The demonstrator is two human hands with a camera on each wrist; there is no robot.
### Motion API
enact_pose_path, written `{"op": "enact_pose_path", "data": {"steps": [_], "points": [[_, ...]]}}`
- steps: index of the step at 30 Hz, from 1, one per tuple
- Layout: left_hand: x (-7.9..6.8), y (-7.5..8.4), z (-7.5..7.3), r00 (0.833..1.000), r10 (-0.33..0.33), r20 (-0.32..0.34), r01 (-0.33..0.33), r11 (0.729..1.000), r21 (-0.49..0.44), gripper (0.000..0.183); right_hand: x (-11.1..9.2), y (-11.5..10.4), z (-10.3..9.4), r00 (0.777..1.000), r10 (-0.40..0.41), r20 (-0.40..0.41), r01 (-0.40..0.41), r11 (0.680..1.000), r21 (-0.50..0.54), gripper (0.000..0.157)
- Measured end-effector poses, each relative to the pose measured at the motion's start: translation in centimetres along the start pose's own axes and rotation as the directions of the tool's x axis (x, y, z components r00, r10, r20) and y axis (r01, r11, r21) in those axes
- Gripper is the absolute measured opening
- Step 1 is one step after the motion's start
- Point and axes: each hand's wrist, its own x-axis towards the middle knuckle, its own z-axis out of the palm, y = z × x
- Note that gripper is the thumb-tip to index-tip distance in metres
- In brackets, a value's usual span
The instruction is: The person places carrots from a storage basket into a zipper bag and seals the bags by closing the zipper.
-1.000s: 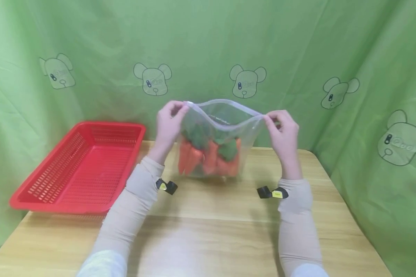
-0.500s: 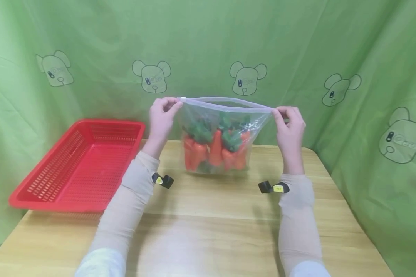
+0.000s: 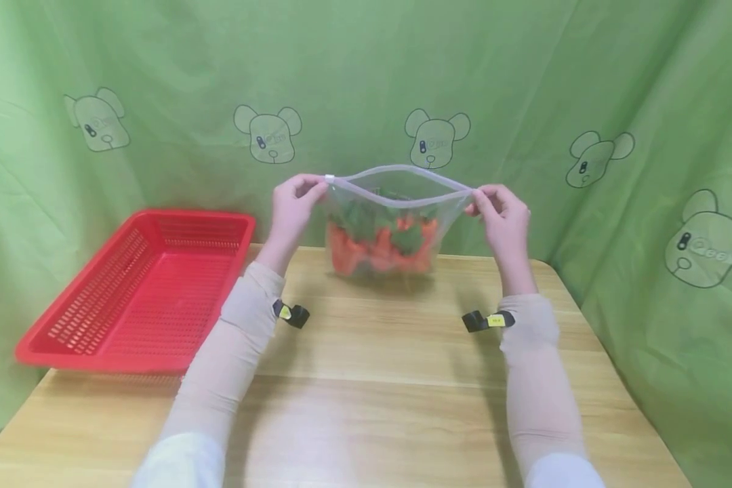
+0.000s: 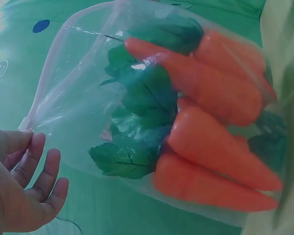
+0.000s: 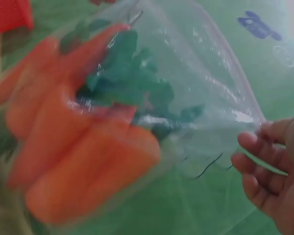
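Between both hands hangs a clear zipper bag [image 3: 341, 203] with several orange carrots [image 4: 206, 137] and their green leaves [image 4: 144, 98] inside. Its mouth gapes in the head view, the rims bowed apart in the middle. My left hand [image 3: 293, 207] pinches the left top corner, beside a small white slider [image 3: 329, 179]. The right top corner is pinched by my right hand [image 3: 506, 217], thumb against the fingers. In the right wrist view the carrots look blurred behind the film. Whether the bag's bottom touches the table cannot be told.
To the left a red plastic basket [image 3: 158, 312] with slotted sides stands on the wooden table [image 3: 366, 352]. Green curtains [image 3: 354, 68] printed with bear heads close off the back and sides.
The bag rose and was stretched flatter half a second ago; now its mouth gapes wider again, with the hands a little closer together. The bag's bottom sits farther back.
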Motion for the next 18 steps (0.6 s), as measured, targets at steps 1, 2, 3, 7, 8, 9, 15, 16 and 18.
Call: {"op": "enact_pose_path", "data": {"steps": [1,2,3,7,8,9,15,16,18], "points": [[-0.4,-0.4,-0.2,1.000,-0.014,-0.001,0.014,1.000,-0.003,0.021,-0.4,0.5,-0.1,1.000,-0.011,0.023,0.012,1.000,-0.012,0.015],[-0.8,-0.7,-0.4,1.000,-0.023,-0.004,0.023,1.000,-0.002,0.021,-0.8,1.0,-0.2,0.999,-0.019,0.047,0.020,1.000,-0.023,0.016],[-1.3,-1.0,-0.6,1.000,-0.028,-0.008,0.028,1.000,0.005,0.022,-1.2,1.5,-0.3,0.998,-0.032,0.062,0.034,0.999,-0.031,0.017],[-2.9,-1.6,-1.2,1.000,-0.011,-0.002,0.011,1.000,0.022,0.023,-2.7,2.7,-1.0,0.991,-0.095,0.089,0.098,0.995,-0.029,0.015],[-3.4,-1.6,-1.3,1.000,-0.006,0.005,0.005,1.000,0.026,0.024,-3.1,2.9,-1.2,0.990,-0.109,0.092,0.113,0.993,-0.042,0.016],[-3.8,-1.6,-1.4,1.000,0.001,0.013,-0.001,1.000,0.024,0.024,-3.5,3.1,-1.4,0.987,-0.127,0.094,0.133,0.990,-0.057,0.017],[-6.4,-2.5,-2.2,0.999,-0.013,0.053,0.011,0.999,0.033,0.023,-6.1,3.7,-2.6,0.961,-0.237,0.141,0.260,0.948,-0.182,0.017],[-6.8,-2.7,-2.4,0.998,-0.018,0.060,0.016,0.999,0.046,0.023,-6.5,3.9,-2.8,0.953,-0.265,0.150,0.291,0.936,-0.199,0.015],[-7.7,-3.2,-2.8,0.997,-0.026,0.078,0.019,0.997,0.079,0.023,-7.3,4.4,-3.1,0.927,-0.335,0.166,0.367,0.902,-0.228,0.009]]}}
